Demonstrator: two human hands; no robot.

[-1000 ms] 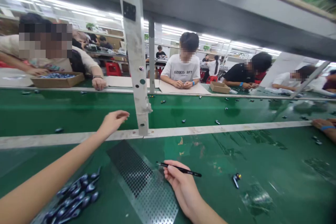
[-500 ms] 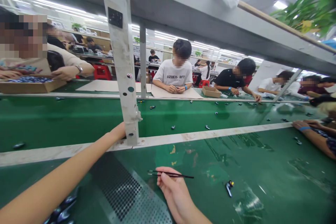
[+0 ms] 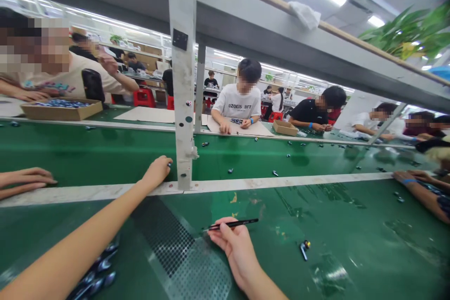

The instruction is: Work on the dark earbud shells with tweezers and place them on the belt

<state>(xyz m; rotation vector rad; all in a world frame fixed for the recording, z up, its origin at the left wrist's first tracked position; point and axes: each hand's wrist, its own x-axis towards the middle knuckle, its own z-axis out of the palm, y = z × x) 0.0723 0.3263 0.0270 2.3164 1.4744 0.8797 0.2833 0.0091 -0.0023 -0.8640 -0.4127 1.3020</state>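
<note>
My left hand (image 3: 157,172) reaches out over the green conveyor belt (image 3: 87,154) beside a grey metal post (image 3: 184,103). Its fingers are curled round a small dark part at the fingertips. My right hand (image 3: 234,248) rests low on the green mat and pinches a pair of black tweezers (image 3: 232,224) that point right. Beneath my left forearm lies a perforated metal plate (image 3: 176,243). A pile of small dark blue earbud-like parts (image 3: 96,274) sits at the lower left. One loose earbud part (image 3: 303,248) lies on the mat to the right of my right hand.
Several small parts are scattered along the belt. Another person's hand (image 3: 24,180) rests at the left edge, another's arm (image 3: 418,187) at the right. Across the belt, seated people work beside cardboard boxes (image 3: 59,110). A grey shelf beam (image 3: 298,51) runs overhead.
My left hand dipped behind the post, then came back out left of it, fingers curled on a small part. The tweezers tilted slightly. A hand appeared at the left edge.
</note>
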